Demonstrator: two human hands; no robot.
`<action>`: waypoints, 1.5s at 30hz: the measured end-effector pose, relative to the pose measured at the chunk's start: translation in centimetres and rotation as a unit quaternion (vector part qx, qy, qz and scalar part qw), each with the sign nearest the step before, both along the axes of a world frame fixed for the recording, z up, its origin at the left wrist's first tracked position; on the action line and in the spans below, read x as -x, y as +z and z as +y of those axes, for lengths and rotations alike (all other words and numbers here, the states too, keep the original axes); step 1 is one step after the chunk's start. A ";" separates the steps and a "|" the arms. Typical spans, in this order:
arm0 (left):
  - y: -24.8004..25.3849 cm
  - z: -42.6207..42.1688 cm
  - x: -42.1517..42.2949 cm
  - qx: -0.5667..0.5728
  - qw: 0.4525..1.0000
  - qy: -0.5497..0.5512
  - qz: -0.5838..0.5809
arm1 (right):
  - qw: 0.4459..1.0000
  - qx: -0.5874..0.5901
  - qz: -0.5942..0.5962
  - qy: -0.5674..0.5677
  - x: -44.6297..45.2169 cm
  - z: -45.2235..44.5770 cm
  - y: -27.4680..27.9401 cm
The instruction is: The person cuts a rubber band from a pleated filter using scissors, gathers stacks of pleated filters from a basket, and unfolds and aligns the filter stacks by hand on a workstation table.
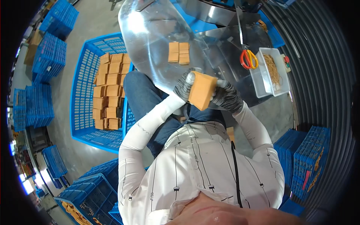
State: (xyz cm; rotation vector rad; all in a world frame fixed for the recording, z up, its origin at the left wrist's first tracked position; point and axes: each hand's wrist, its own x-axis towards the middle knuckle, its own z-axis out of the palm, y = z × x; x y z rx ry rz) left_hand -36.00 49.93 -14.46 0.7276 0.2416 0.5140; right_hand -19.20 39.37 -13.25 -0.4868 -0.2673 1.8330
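Note:
A thick stack of small tan kraft-paper pieces (202,91) is held above my lap, tilted, at the near edge of the metal tabletop. My left hand (183,85), in a grey striped knit glove, is closed on its left side with the thumb over the front. On the right side my right hand (227,96), gloved alike, grips the same stack; some of its fingers are hidden behind it. Just beyond the hands, similar stacks of kraft-paper pieces (179,53) lie side by side on the shiny metal tabletop (155,41).
Left of my leg stands a blue crate (78,90) with many kraft-paper stacks (112,90). Scissors (249,59) with red and yellow handles lie at the right, beside a clear plastic tub (258,80) of rubber bands (272,71). More blue crates (309,161) stand around.

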 end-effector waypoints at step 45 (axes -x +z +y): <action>-1.0 0.9 -0.7 -0.444 0.838 0.247 0.199 | 0.650 -0.078 -0.689 -0.310 3.3 2.7 -1.8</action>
